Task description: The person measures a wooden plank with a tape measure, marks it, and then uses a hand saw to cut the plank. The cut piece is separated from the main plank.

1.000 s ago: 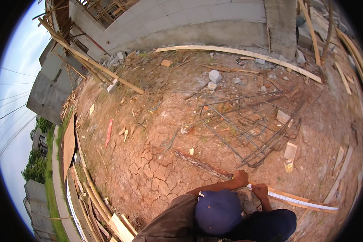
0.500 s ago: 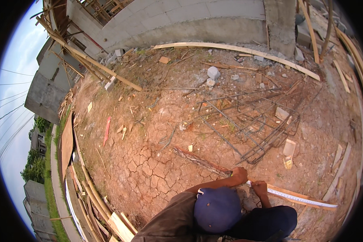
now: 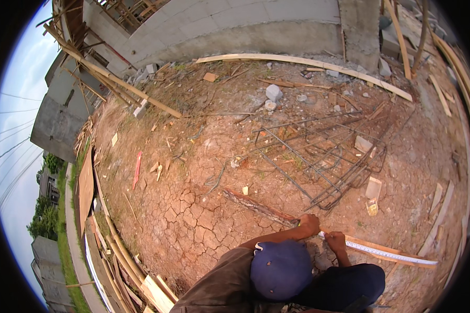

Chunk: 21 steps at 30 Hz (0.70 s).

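Note:
Neither my left nor my right hand shows. At the bottom, a crouched person (image 3: 209,284) in a brown top and blue cap (image 3: 281,270) bends over the ground. That person's left hand (image 3: 308,225) is closed near the end of a bark-covered piece of wood (image 3: 250,203), around something mostly hidden. Their right hand (image 3: 334,241) is closed beside the left end of a white measuring tape (image 3: 386,252), which lies extended along a narrow orange-brown board (image 3: 368,244); whether the fingers grip tape or board is unclear.
Bent steel bars (image 3: 308,167) lie beyond the hands. A long plank (image 3: 245,57) and rubble (image 3: 274,93) are by a grey wall (image 3: 219,28). Bamboo poles (image 3: 130,88) lean at upper left, and more timber (image 3: 122,250) is piled lower left, beside a path (image 3: 78,245).
The whole scene has shifted slightly up and left in the picture. The person's hands, the tape and the board hold the same positions relative to each other.

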Available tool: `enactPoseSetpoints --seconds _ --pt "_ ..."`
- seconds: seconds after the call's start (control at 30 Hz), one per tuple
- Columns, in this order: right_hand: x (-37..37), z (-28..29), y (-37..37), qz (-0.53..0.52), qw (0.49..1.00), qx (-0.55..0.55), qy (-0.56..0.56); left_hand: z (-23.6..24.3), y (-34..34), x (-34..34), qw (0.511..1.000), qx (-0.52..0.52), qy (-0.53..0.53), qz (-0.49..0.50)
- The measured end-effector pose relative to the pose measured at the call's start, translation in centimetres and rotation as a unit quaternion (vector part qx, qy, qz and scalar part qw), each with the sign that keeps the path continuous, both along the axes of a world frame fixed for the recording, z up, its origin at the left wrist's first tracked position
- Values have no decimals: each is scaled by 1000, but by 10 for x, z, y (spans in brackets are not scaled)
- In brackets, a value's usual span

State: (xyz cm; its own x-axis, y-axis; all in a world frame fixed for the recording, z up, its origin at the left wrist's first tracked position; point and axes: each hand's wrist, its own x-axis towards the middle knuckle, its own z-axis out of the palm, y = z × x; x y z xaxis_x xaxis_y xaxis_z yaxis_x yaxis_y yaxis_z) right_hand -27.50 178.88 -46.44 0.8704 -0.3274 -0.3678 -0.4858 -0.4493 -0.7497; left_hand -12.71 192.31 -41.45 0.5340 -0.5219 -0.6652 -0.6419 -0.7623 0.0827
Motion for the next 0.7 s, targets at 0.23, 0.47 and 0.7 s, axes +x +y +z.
enactPoseSetpoints --seconds 0.23,0.47,0.7 --pt "2 9 -1 0 1000 -9 0 -1 -1 0 1000 -3 -7 -12" --pt "1 2 -3 5 1000 -29 -1 1 -7 3 1000 14 17 -8" --pt "-3 9 3 -24 999 12 -33 5 -5 2 999 29 21 -14"
